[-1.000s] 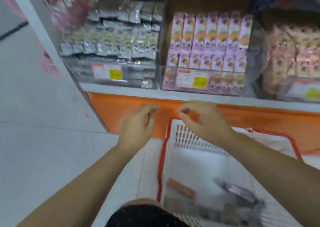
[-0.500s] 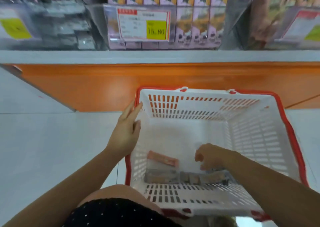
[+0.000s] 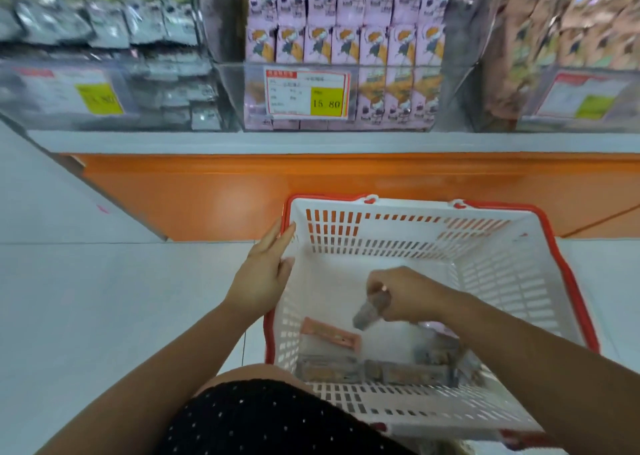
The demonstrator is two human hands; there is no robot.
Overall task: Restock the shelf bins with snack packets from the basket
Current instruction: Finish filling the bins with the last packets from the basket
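Note:
A white basket with a red rim (image 3: pixel 485 246) stands on the floor before the shelf. My left hand (image 3: pixel 265 274) rests with straight fingers on its left rim. Inside the basket, my right hand (image 3: pixel 405 295) pinches a small grey-purple snack packet (image 3: pixel 369 310) and holds it above the basket floor. On that floor lie a pink packet (image 3: pixel 329 333) and several greyish packets (image 3: pixel 398 371) along the near wall. Above, a clear bin (image 3: pixel 346 73) holds rows of purple packets behind a price tag.
A bin of silver-grey packets (image 3: pixel 104 73) is at the left and a bin of pink-brown packets (image 3: pixel 571 56) at the right. An orange base panel (image 3: pixel 242 191) runs under the white shelf edge. My knee in dotted black cloth (image 3: pixel 270 420) is below the basket.
My hands came down from the shelf to the basket. The left hand settled on the rim. The right hand reached the packets and has now lifted one off the basket floor.

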